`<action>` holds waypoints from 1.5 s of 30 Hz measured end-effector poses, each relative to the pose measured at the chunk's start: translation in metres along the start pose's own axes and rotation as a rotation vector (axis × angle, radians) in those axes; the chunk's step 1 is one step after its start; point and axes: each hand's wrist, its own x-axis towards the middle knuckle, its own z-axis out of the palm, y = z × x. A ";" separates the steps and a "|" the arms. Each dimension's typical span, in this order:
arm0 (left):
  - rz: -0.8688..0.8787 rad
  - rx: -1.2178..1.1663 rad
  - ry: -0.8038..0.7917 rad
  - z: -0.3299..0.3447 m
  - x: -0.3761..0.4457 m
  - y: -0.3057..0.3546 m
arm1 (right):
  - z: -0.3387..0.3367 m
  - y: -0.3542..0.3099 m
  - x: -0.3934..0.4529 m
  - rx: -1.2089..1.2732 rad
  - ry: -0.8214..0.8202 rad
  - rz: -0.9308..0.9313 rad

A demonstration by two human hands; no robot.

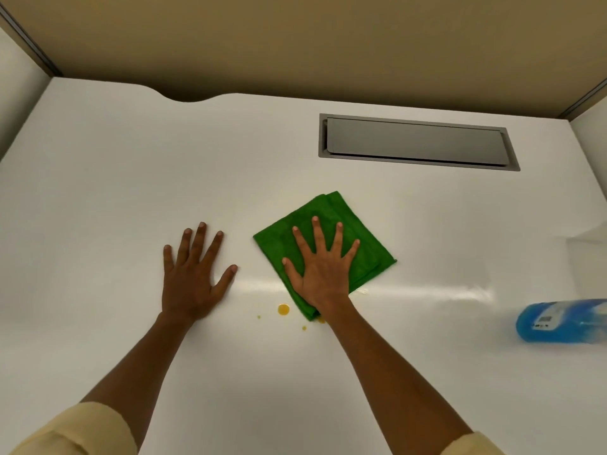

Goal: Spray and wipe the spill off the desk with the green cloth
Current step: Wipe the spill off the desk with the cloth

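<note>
A folded green cloth (364,244) lies flat on the white desk (115,178). My right hand (323,267) presses down on it with fingers spread. My left hand (193,274) rests flat on the bare desk to the cloth's left, fingers apart, holding nothing. Orange spill drops (283,309) sit just in front of the cloth's near corner, between my two wrists, with smaller specks around them. One drop is partly under the cloth's corner. A blue spray bottle (558,320) lies on its side at the right edge, cut off by the frame.
A grey cable hatch (417,142) is set flush into the desk at the back right. A tan partition wall (295,44) rises behind the desk, with side panels left and right. A wet sheen streaks the desk right of the cloth.
</note>
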 end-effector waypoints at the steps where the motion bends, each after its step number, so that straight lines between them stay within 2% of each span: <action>1: 0.000 0.001 0.000 0.000 0.000 0.000 | 0.001 0.000 -0.007 0.000 0.004 -0.011; 7: -0.005 -0.007 -0.013 -0.003 -0.001 0.002 | 0.006 0.026 -0.053 -0.005 0.014 -0.007; 11: -0.008 -0.025 -0.017 -0.006 -0.001 0.004 | 0.004 0.065 -0.072 -0.015 0.015 0.093; 15: -0.015 -0.022 -0.015 -0.007 -0.002 0.005 | -0.002 0.089 -0.057 -0.017 0.004 0.202; 22: -0.016 -0.019 -0.017 -0.006 0.000 0.004 | -0.005 0.049 -0.004 0.034 0.002 0.271; 30: 0.007 -0.008 0.000 -0.003 0.000 0.002 | 0.008 -0.018 -0.041 0.054 0.018 0.050; 35: 0.006 -0.006 -0.004 -0.001 0.000 0.001 | 0.016 0.003 -0.081 0.041 0.046 -0.005; 41: -0.006 -0.005 -0.024 -0.003 0.000 0.000 | 0.006 0.056 -0.076 0.021 0.031 0.161; 45: -0.004 -0.013 -0.017 -0.001 0.000 -0.001 | 0.001 0.063 -0.048 0.017 -0.005 0.238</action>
